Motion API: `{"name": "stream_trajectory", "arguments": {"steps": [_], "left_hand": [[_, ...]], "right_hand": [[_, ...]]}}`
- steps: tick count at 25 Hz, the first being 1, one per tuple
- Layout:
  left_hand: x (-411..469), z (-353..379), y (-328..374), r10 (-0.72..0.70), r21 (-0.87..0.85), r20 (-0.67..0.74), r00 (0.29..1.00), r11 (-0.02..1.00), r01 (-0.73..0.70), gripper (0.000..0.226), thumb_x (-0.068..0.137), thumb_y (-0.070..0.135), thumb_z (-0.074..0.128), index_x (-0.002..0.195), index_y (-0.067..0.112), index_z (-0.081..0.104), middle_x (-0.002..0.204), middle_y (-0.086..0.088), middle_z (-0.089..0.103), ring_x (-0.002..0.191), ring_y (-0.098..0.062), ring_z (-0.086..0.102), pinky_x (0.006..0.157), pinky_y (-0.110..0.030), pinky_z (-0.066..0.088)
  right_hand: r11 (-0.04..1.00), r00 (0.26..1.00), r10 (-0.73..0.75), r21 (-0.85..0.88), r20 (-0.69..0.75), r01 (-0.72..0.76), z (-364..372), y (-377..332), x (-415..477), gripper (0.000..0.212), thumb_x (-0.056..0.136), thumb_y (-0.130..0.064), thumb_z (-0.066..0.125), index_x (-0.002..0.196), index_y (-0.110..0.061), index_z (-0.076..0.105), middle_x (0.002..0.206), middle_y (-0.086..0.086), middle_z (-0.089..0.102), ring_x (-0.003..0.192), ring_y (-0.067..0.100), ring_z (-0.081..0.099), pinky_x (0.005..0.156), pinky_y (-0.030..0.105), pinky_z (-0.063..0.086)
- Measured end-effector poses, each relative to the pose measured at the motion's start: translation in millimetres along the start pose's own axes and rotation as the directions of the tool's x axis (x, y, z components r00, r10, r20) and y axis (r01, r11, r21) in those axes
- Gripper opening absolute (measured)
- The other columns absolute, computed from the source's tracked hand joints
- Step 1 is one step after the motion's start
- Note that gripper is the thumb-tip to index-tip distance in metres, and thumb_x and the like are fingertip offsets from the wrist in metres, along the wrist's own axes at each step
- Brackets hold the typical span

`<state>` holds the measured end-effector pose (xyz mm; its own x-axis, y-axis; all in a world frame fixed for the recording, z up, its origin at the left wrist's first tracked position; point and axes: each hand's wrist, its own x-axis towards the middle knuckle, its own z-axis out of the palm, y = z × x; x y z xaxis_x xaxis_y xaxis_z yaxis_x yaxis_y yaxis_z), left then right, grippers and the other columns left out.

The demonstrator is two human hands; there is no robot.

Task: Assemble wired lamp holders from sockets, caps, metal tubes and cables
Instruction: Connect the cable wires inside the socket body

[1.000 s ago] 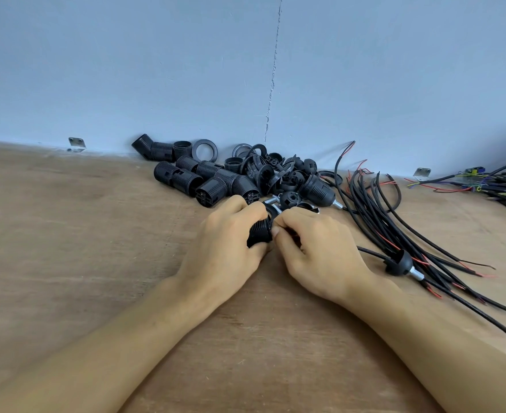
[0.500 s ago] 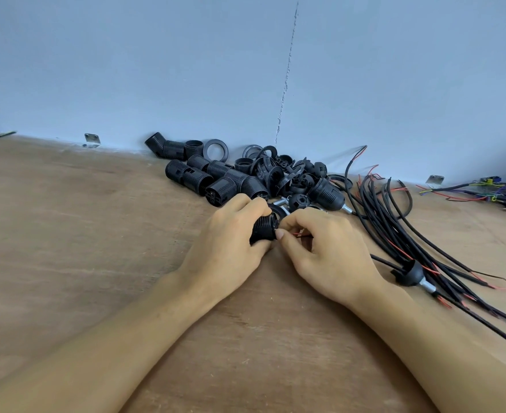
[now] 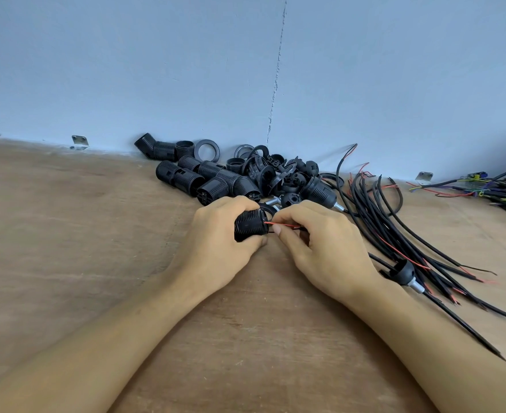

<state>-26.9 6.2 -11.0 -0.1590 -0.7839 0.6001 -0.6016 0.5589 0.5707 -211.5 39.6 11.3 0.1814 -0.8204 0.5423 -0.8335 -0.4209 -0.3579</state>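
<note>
Our left hand (image 3: 216,251) has its fingers clamped around one ribbed black socket (image 3: 250,228), mid-table (image 3: 67,234). Our right hand (image 3: 326,248) pinches one red wire (image 3: 284,225) entering it. Far behind lies a parts pile (image 3: 234,180), too tangled to count. To the right are a cable bundle (image 3: 400,222) and one capped cable (image 3: 402,269). We count two wall brackets (image 3: 80,142).

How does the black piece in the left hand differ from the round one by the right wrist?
The socket in the left hand is a ribbed cylinder; the cap is a smooth dome. The socket is gripped, a red wire running from it to the right hand; the cap lies among cables with a metal tube sticking out. Both are black.
</note>
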Motion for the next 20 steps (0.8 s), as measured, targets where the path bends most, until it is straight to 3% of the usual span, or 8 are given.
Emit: {"name": "stream_trajectory", "arguments": {"steps": [7, 12, 16, 20], "left_hand": [[0, 0, 3, -0.049, -0.024, -0.001, 0.999, 0.999, 0.049, 0.032, 0.073, 0.021, 0.087, 0.100, 0.031, 0.073, 0.090, 0.018, 0.071, 0.091, 0.005, 0.061, 0.076, -0.003, 0.040], [0, 0, 5, -0.113, -0.094, -0.019, 0.993, 0.989, 0.111, 0.029, 0.076, 0.021, 0.086, 0.100, 0.029, 0.072, 0.088, 0.019, 0.073, 0.088, 0.001, 0.066, 0.080, -0.019, 0.050], [1, -1, 3, -0.122, -0.116, 0.005, 0.992, 0.986, 0.122, 0.037, 0.075, 0.019, 0.087, 0.103, 0.027, 0.064, 0.093, 0.018, 0.071, 0.092, -0.001, 0.067, 0.086, -0.029, 0.055], [0, 0, -1, -0.090, -0.043, 0.025, 0.996, 0.995, 0.091, 0.054, 0.071, 0.023, 0.091, 0.117, 0.030, 0.063, 0.101, 0.018, 0.058, 0.096, 0.002, 0.059, 0.083, -0.007, 0.041]], "right_hand": [[0.997, 0.999, -0.023, -0.070, -0.025, 0.021, -1, -1, 0, 0.008, 0.093, -0.031, 0.066, 0.100, -0.032, 0.069, 0.092, -0.012, 0.064, 0.084, 0.012, 0.061, 0.067, 0.033, 0.047], [0.988, 1.000, 0.025, -0.151, 0.015, -0.023, -2, 1, 1, 0.013, 0.093, -0.039, 0.063, 0.097, -0.030, 0.070, 0.083, -0.010, 0.066, 0.082, 0.018, 0.063, 0.066, 0.031, 0.040], [0.996, 0.999, 0.051, -0.077, 0.003, -0.051, -6, -3, 2, 0.011, 0.093, -0.036, 0.062, 0.096, -0.032, 0.072, 0.076, -0.012, 0.064, 0.076, 0.013, 0.060, 0.064, 0.031, 0.042], [0.983, 0.977, 0.171, -0.083, 0.126, -0.161, -11, -8, 5, 0.018, 0.091, -0.046, 0.058, 0.092, -0.034, 0.071, 0.063, -0.012, 0.059, 0.069, 0.009, 0.055, 0.061, 0.029, 0.038]]}}
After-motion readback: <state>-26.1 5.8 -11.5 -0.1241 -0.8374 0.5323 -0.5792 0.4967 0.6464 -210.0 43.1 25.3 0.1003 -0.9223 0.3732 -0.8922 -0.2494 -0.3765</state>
